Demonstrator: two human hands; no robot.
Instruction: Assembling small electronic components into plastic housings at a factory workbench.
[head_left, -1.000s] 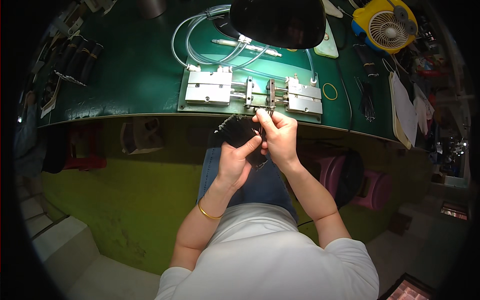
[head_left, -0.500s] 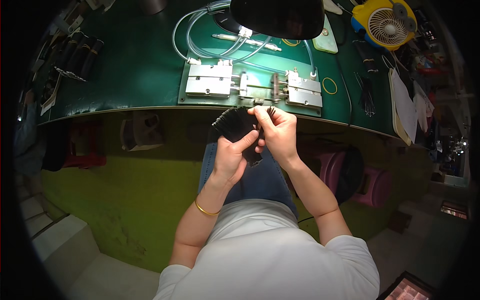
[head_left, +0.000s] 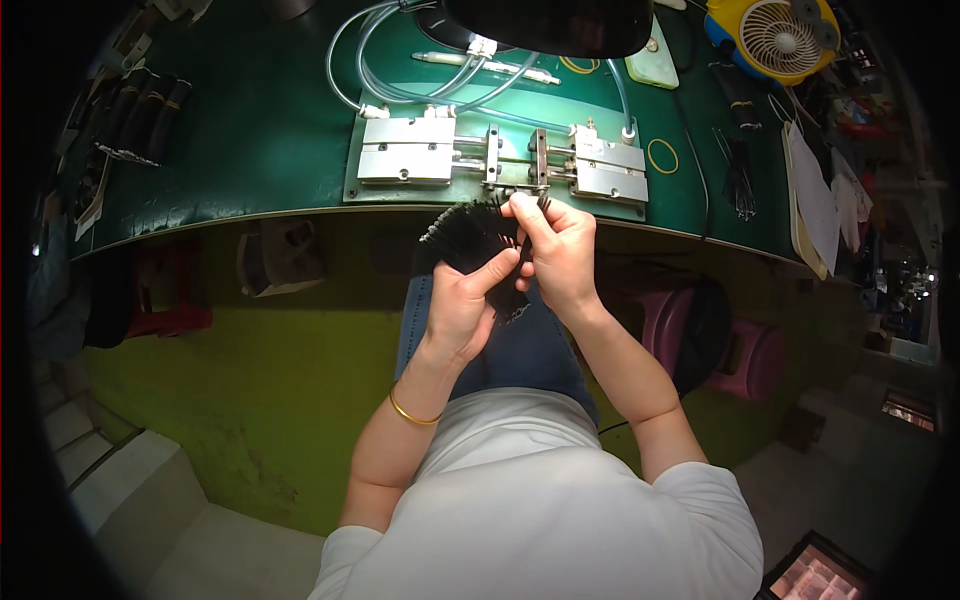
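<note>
My left hand [head_left: 462, 305] is closed round a fanned bundle of thin black wires [head_left: 462, 238], its thumb lying across them. Pale tips show along the fan's left edge. Beside it, my right hand [head_left: 560, 245] pinches a few black strands between thumb and bent fingers, right at the bench edge. Just beyond the fingertips sits a fixture with a left metal cylinder block [head_left: 405, 152] and a right metal cylinder block [head_left: 608, 168]. Between them stand two upright jaws, the left jaw [head_left: 492, 155] and the darker right jaw [head_left: 540, 158], a gap apart. Whether the strands touch the fixture, I cannot tell.
Clear air tubes [head_left: 365, 60] loop behind the fixture on the green bench [head_left: 250, 150]. A black lamp shade [head_left: 555, 25] hangs over it. Black bundles [head_left: 150, 115] lie at left, and a yellow fan [head_left: 780, 40] stands at far right. Pink stools [head_left: 745, 360] are below.
The fixture's two jaws have moved inward, closer together. My right fingertips are slightly nearer the fixture, and both hands keep their hold on the wires. The view has shifted a little.
</note>
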